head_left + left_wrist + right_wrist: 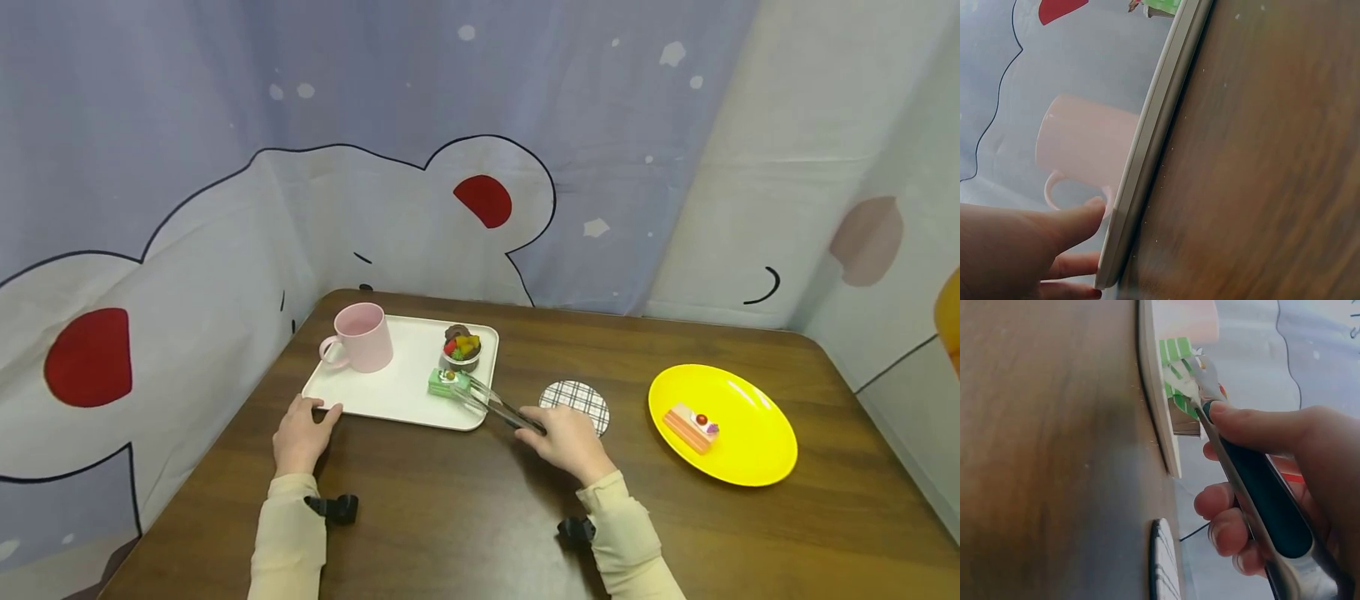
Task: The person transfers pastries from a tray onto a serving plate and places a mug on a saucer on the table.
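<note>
In the head view my right hand (566, 440) grips a pair of metal tongs (1266, 494) with dark handle pads. The tongs' tips lie at the green cake slice (448, 382), one on each side in the right wrist view. That slice sits on the white tray (401, 407), just in front of a small fruit-topped chocolate cupcake (462, 350). At the tray's near left corner my left hand (302, 437) touches the rim, thumb and fingers spread apart. Behind it on the tray stands a pink mug (365, 339), its handle to the left.
A round checkered coaster (573, 400) lies beyond my right hand, partly covered by it. Farther right is a yellow plate (757, 433) holding a layered pink-orange cake slice (691, 427). The wooden table (450, 517) backs onto a printed curtain (600, 150).
</note>
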Demonstrator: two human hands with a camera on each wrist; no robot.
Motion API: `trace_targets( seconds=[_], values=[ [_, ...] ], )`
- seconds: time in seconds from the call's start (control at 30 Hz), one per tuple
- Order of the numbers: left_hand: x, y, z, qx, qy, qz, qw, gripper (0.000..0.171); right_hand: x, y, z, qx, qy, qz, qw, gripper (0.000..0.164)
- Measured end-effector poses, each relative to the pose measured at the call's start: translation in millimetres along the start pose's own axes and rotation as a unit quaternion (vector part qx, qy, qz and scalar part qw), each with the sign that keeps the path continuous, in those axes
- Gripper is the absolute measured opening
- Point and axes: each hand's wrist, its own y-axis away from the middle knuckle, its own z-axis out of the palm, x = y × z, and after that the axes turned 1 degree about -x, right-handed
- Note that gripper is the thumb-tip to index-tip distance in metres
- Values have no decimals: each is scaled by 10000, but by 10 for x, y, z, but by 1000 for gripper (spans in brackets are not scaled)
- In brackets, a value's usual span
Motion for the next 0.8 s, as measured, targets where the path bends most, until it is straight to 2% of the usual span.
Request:
trace_targets(
  seconds=[0.13, 0.43, 0.8],
  values=[
    [5, -8, 10, 21, 18, 42, 10000, 56, 19, 6, -78, 36, -171, 35, 9998, 30],
    [-35, -29, 46, -5, 7, 86, 10000, 56, 92, 51, -257, 436, -189, 47, 9989, 25],
    [-34, -26, 16, -25, 6, 94, 10000, 55, 227, 118, -438, 411, -251, 444, 9979, 31]
  ],
)
